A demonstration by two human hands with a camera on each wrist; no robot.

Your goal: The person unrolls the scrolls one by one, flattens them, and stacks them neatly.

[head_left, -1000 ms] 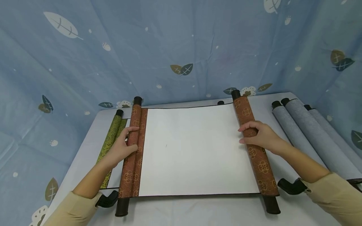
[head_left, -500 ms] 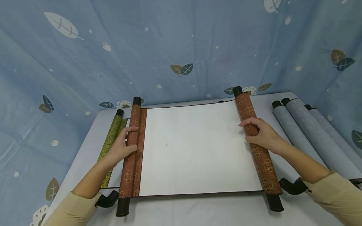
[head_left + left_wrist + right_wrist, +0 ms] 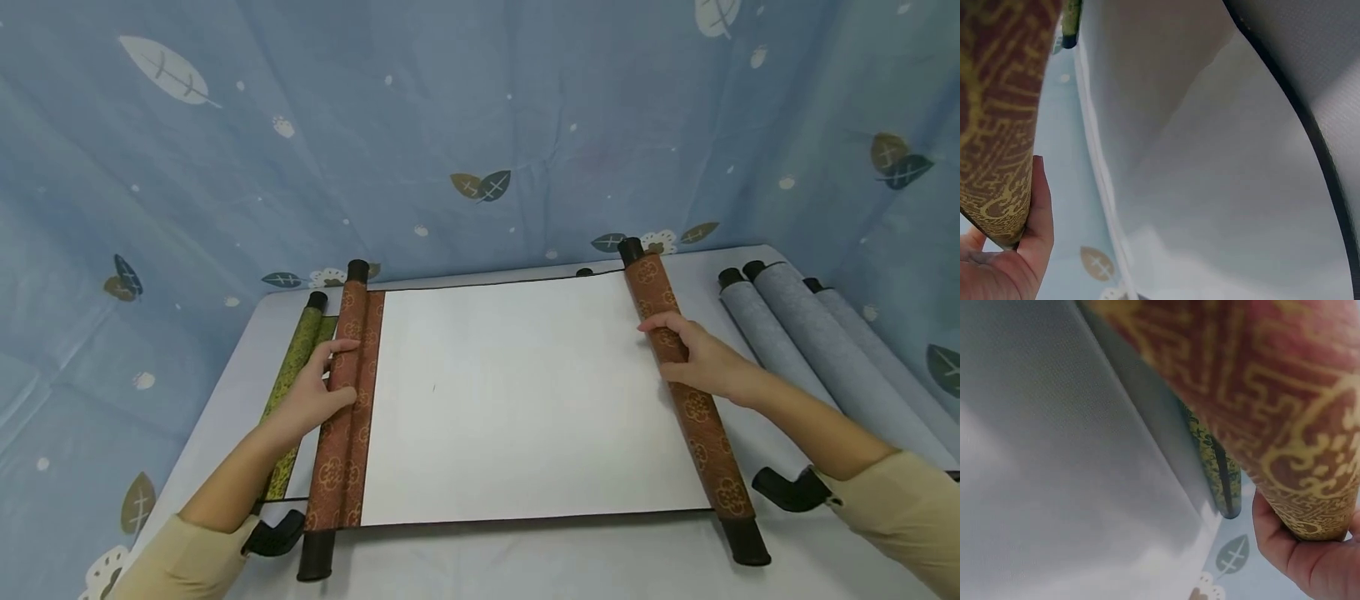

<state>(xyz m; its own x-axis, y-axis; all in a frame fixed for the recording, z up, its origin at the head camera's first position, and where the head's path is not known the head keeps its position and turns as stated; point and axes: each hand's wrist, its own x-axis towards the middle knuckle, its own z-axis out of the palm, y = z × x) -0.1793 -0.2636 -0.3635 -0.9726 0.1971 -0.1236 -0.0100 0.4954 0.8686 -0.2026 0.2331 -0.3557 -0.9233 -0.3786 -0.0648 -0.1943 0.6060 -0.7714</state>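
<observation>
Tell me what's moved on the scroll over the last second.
The right roller, in the right hand, has moved right, its near end most. The left roller, in the left hand, has edged left, so slightly more white sheet shows between them. Nothing was newly gripped or released. The green roll and grey rolls stayed put.

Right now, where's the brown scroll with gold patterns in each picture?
Head: the brown scroll spans the middle, a patterned roll at each end.
Left wrist: its left roll runs down the left side.
Right wrist: its right roll runs down the right side.
Shared landmark: the blue leaf-print cloth; a leaf shows low in both wrist views.
</observation>
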